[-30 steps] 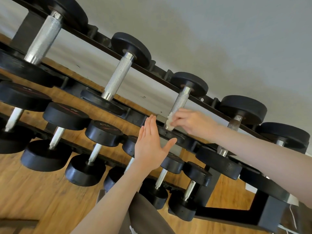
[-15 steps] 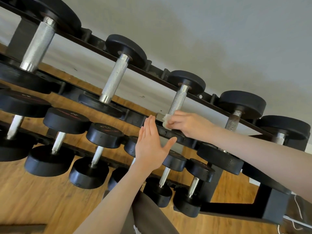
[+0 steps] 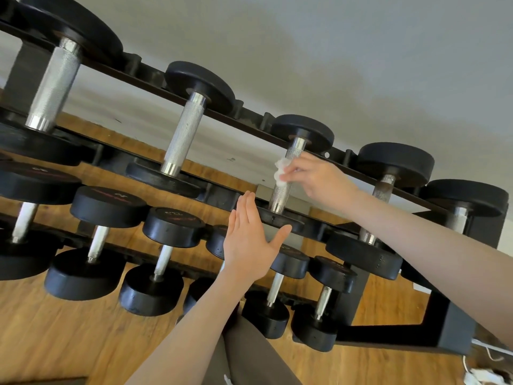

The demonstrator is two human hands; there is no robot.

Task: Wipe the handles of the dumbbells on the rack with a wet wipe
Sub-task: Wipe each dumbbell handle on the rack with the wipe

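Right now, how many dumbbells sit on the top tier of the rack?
5 in view: far left, next right, the middle one being wiped, then, and far right. More may lie beyond the left edge.

The black steel dumbbell rack (image 3: 249, 122) stands on the wooden plank floor (image 3: 69, 337) against the pale grey wall (image 3: 361, 65). Its upper tier carries the larger black-plated dumbbells with knurled metal handles (image 3: 181, 134) in a row; the lower tier, nearer the viewer, carries smaller ones (image 3: 162, 259). The right hand (image 3: 316, 179) holds a crumpled white wet wipe (image 3: 281, 169) against the third upper handle (image 3: 286, 179) — the left hand (image 3: 249, 240) hangs before the rack, just below it.
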